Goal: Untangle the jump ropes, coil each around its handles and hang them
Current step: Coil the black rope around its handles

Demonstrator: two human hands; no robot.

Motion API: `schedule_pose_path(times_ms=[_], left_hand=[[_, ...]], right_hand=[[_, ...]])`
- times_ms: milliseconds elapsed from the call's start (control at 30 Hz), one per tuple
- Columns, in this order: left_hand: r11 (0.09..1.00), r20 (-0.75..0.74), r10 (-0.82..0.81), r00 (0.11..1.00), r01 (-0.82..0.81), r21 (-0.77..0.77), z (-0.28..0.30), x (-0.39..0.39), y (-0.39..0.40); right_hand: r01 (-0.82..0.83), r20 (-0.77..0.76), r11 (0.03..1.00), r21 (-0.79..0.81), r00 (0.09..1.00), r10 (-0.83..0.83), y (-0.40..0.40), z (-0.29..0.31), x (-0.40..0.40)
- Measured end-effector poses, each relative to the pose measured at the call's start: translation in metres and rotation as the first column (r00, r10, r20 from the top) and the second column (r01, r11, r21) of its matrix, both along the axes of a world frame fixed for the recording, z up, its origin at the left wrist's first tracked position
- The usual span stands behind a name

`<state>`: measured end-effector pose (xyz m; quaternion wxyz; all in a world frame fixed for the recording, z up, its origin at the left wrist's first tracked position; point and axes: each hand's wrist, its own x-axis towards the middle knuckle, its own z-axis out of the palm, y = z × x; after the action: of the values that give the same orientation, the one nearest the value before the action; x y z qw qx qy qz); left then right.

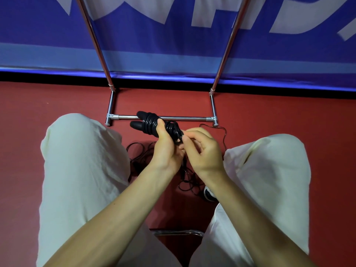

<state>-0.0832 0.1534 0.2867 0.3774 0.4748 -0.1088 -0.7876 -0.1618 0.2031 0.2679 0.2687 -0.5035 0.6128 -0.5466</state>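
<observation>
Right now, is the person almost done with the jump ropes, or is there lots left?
About halfway, it seems. One black rope is already wound around its two handles; the left hand grips that bundle while the right hand pinches the last bit of cord to finish it. Nothing can be seen hanging on the metal rack yet. More loose rope lies tangled on the red floor, so that needs untangling, coiling and hanging.

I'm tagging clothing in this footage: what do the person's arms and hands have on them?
Nothing shows: both forearms are bare, no sleeves, and the left hand and right hand carry no gloves, rings, watch or bands. The trousers are cream-white.
</observation>
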Motion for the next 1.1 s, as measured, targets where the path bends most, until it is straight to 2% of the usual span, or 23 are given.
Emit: schedule_pose_path(times_ms=[133, 300, 467, 600, 667, 733, 800, 933, 1000, 1067, 1100], left_hand=[[0.993, 0.149, 0.039, 0.988, -0.022, -0.114, -0.006, -0.004, -0.002], [0.977, 0.123, 0.087, 0.989, -0.061, -0.205, -0.005, -0.008, -0.002], [0.973, 0.067, 0.059, 0.996, -0.043, -0.228, -0.006, -0.005, -0.003], [0.968, 0.147, 0.070, 0.987, -0.032, -0.249, -0.004, -0.004, -0.002], [0.951, 0.198, 0.108, 0.974, -0.043, -0.307, -0.007, -0.005, -0.001], [0.925, 0.215, 0.139, 0.967, -0.049, -0.377, -0.008, -0.005, -0.001], [0.919, 0.171, 0.105, 0.980, -0.030, -0.394, -0.010, -0.005, 0.001], [0.970, -0.039, 0.010, 0.999, -0.019, -0.244, -0.012, 0.003, 0.002], [0.982, -0.081, 0.027, 0.996, -0.042, -0.186, -0.016, 0.007, -0.001], [0.983, -0.074, 0.055, 0.996, -0.067, -0.170, -0.016, 0.008, -0.003], [0.985, -0.071, 0.064, 0.995, -0.075, -0.155, -0.015, 0.007, -0.003]], right_hand=[[0.055, 0.234, 0.995, 0.078, 0.969, -0.072, -0.002, 0.006, 0.003], [0.053, 0.438, 0.991, 0.124, 0.893, -0.103, -0.002, 0.011, 0.003], [0.031, 0.438, 0.993, 0.111, 0.896, -0.077, -0.002, 0.016, 0.003], [-0.036, 0.433, 0.994, 0.101, 0.902, -0.011, 0.000, 0.015, 0.006], [-0.012, 0.335, 0.995, 0.102, 0.942, -0.023, 0.001, 0.010, 0.008], [0.031, 0.123, 0.997, 0.072, 0.992, -0.039, 0.001, 0.005, 0.006], [0.054, -0.121, 0.999, 0.001, 0.991, -0.053, 0.001, 0.003, 0.001], [0.019, -0.474, 0.993, -0.115, 0.878, -0.071, 0.003, 0.006, -0.010], [0.038, -0.632, 0.992, -0.121, 0.768, -0.107, 0.005, 0.005, -0.009], [0.049, -0.716, 0.995, -0.088, 0.691, -0.097, 0.007, 0.007, -0.004], [0.036, -0.717, 0.998, -0.060, 0.694, -0.068, 0.008, 0.008, -0.002]])
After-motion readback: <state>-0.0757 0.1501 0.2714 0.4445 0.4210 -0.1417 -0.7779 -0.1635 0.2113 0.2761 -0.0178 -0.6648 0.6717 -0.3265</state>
